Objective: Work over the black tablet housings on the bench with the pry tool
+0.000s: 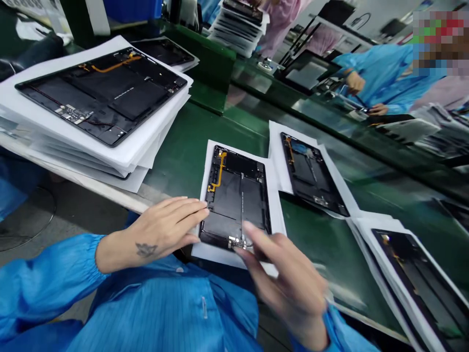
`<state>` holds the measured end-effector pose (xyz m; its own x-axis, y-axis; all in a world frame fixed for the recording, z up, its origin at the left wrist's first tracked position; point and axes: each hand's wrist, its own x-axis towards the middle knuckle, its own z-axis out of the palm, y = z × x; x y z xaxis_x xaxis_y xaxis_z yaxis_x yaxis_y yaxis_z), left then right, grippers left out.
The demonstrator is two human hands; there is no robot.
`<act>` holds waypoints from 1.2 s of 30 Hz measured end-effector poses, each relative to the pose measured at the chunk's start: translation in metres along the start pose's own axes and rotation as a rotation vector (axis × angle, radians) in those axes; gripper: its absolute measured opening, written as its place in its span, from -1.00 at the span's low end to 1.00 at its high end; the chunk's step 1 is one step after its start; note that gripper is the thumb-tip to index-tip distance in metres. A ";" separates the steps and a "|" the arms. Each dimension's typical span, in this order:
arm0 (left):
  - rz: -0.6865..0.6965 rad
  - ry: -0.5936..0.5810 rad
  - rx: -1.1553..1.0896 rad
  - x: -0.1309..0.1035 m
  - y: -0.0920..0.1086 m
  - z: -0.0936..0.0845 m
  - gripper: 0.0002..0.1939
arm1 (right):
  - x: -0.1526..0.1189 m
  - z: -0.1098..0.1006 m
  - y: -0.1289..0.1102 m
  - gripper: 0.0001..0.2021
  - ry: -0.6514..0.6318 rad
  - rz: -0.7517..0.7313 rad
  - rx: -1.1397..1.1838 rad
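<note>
In front of me an opened black tablet shell (227, 195) lies on a white sheet (276, 215), its inside facing up. An orange ribbon cable (222, 168) runs along its upper left part. My left hand (164, 222) rests at the shell's left edge, fingers stretched out and flat, holding nothing. My right hand (286, 274) is over the lower right corner, smeared by motion. Its thumb and index finger are beside a small circuit board (236, 242) on the bottom edge. Whether anything is between those fingers, I cannot make out.
At left stands a stack of white sheets (146, 146) topped by another tablet shell (106, 93). Two more shells (311, 171) (421, 278) lie on sheets to the right along the green bench (176, 151). Across a low divider, a person in blue sleeves (388, 73) works with their hands.
</note>
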<state>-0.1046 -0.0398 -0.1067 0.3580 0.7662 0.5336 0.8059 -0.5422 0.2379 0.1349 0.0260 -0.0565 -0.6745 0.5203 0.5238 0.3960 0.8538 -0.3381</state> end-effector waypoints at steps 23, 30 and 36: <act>0.174 0.006 0.157 -0.007 0.015 -0.003 -0.72 | -0.040 0.052 -0.003 -0.61 0.237 -0.116 0.166; 0.085 0.112 0.135 -0.007 0.024 0.008 -0.72 | -0.054 0.042 -0.004 -0.59 0.247 -0.012 0.086; -0.014 0.135 0.174 -0.010 0.038 0.015 -0.69 | -0.049 0.020 -0.005 -0.64 0.223 0.144 0.259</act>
<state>-0.0705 -0.0631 -0.1150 0.2893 0.7141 0.6375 0.8836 -0.4553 0.1091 0.1535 -0.0036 -0.0961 -0.4599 0.6509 0.6039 0.2868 0.7526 -0.5927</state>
